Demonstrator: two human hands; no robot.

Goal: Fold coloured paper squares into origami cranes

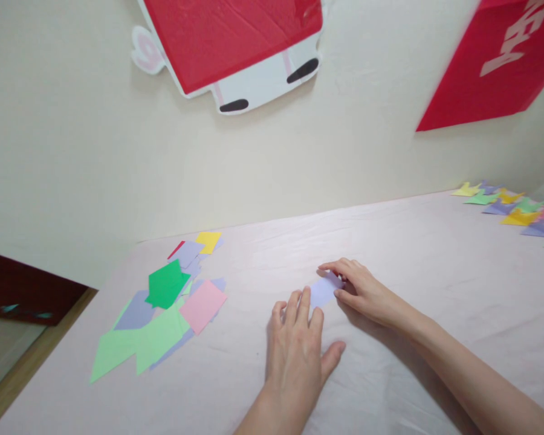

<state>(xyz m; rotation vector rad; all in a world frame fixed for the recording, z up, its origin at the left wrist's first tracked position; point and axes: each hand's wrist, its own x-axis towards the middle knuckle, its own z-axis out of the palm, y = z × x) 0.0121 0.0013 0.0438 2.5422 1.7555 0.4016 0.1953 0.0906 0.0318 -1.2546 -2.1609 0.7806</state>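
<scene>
A small piece of lavender paper (321,293) lies on the covered table between my two hands. My left hand (297,338) rests palm down with its fingers spread, the fingertips at the paper's left edge. From the right, my right hand (362,287) holds the paper's right end with thumb and bent fingers, while the forefinger reaches out along the far edge. That end looks shaded and slightly raised; the exact contact is partly hidden by the fingers.
Loose coloured paper lies at the left, including a dark green piece (165,284), a pink piece (204,305) and light green paper (161,338). Several crown-shaped cutouts (521,217) are lined up at the far right. A wall (263,163) with red decorations (240,36) borders the table (390,241).
</scene>
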